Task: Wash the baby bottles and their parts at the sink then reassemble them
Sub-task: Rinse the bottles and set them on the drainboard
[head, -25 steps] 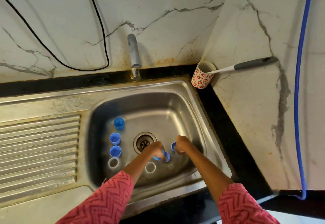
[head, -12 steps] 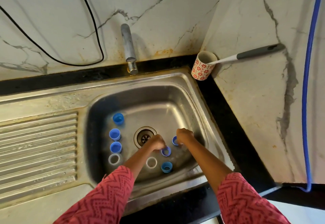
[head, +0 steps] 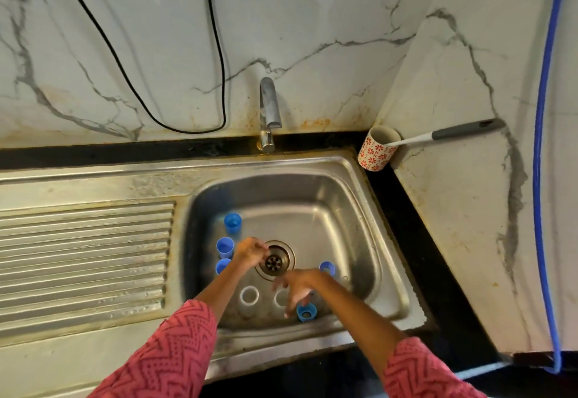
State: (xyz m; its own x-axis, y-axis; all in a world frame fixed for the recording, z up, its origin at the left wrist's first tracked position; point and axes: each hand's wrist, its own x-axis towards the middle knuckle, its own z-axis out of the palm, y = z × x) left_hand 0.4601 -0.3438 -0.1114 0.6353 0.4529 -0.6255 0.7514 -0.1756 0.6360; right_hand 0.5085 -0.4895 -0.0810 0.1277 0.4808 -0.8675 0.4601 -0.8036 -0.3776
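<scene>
In the steel sink (head: 359,210) three blue caps (head: 225,247) stand in a column at the left of the drain (head: 274,261). Two clear bottle mouths (head: 249,296) show near the front wall. One blue ring (head: 306,311) lies at the front and another blue ring (head: 327,268) sits right of the drain. My left hand (head: 250,252) hovers just left of the drain with fingers curled; nothing shows in it. My right hand (head: 297,288) hangs over the second clear bottle mouth (head: 279,299) with fingers spread downward, beside the front ring.
A steel tap (head: 269,110) stands behind the basin, no water running. A ribbed drainboard (head: 84,260) lies to the left. A red-flowered cup (head: 375,150) with a grey-handled brush (head: 459,128) sits at the back right corner. A black cable (head: 215,53) and a blue hose (head: 544,147) hang on the walls.
My left hand left the blue ring and moved left to the drain's edge. My right hand uncurled and slid toward the front, over the clear bottle mouth. The view tilted.
</scene>
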